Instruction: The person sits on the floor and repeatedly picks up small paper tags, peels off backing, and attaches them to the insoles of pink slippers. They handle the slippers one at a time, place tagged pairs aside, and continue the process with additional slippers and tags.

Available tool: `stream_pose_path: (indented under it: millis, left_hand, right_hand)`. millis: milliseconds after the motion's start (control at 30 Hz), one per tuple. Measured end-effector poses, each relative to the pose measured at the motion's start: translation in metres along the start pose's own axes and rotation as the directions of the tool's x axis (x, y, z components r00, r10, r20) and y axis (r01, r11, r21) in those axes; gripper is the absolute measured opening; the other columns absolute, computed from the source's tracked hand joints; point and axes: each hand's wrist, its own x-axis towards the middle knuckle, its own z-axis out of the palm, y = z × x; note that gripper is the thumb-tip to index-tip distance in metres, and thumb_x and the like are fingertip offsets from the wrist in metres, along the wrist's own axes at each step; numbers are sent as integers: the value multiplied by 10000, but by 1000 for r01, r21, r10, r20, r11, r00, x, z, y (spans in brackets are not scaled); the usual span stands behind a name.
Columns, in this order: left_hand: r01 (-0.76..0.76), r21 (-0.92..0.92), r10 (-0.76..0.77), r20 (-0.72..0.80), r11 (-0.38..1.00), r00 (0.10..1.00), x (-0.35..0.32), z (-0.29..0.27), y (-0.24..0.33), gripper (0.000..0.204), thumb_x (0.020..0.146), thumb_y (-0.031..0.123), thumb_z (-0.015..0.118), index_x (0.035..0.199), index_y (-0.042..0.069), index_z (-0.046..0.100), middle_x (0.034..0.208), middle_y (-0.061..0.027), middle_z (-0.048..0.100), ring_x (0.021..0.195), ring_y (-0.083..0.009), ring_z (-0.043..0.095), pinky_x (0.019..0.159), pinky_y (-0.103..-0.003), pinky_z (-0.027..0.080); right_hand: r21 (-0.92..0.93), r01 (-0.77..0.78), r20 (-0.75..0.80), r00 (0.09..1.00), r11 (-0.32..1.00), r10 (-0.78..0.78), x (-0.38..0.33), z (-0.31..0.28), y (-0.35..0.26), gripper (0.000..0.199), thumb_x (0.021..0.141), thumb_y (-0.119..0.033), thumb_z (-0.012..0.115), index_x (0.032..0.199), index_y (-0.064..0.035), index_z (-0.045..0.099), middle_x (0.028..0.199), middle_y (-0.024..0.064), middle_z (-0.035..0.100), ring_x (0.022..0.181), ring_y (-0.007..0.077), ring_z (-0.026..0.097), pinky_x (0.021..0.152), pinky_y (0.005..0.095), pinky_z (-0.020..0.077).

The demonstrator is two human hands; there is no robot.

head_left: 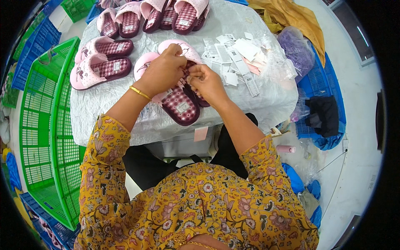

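Directly in front of the person, on a tabletop (pixel 104 112) covered with crinkled clear plastic, lies a pair of pink slippers (pixel 177 89) with maroon checked insoles. This pair is the landmark for everything else. Both hands meet over its middle, apparently so the two slippers can be worked on together while they lie flat.

The left hand (pixel 163 71), a gold bangle on its wrist, rests across the pink uppers with its fingers curled down and pinched at the point where the slippers touch. The right hand (pixel 206 83) comes in from the right, fingers nearly closed, pinching something small at the same spot; what it is cannot be made out.

Left of the pair sit two more pink slippers (pixel 100 60), and beyond it a row of others. To the right lies a loose heap of white paper tags (pixel 233 56). Further left stand green plastic crates (pixel 46 125).
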Motion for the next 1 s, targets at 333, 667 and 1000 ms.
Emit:
stream_pose_path:
  millis: [333, 667, 1000]
  left_hand:
    - [-51, 25, 55, -179, 998, 982, -23, -40, 34, 68, 783, 96, 688, 849, 85, 688, 1141, -76, 588, 1059, -289, 580, 880, -413, 499]
    - [62, 158, -43, -120, 986, 992, -61, -8, 14, 194, 757, 110, 705, 946, 101, 749, 1275, -101, 591, 1190, -327, 539, 997, -433, 417]
    - [134, -4, -134, -65, 991, 989, -58, 6, -5, 254, 732, 137, 717, 985, 126, 740, 1267, -83, 588, 1222, -276, 541, 991, -427, 418]
  right_hand:
    - [346, 168, 97, 972, 923, -213, -4, 6, 11, 191, 966, -109, 653, 1137, -25, 643, 968, 10, 660, 825, 73, 579, 740, 216, 475]
    - [448, 67, 179, 970, 892, -163, -28, 3, -11, 141, 946, -65, 664, 1083, -40, 642, 925, 0, 633, 788, 80, 566, 730, 223, 468]
    - [-441, 192, 4, 977, 877, -212, -29, 27, -13, 308, 776, -11, 688, 1071, -32, 603, 701, 33, 628, 638, 116, 611, 634, 277, 490]
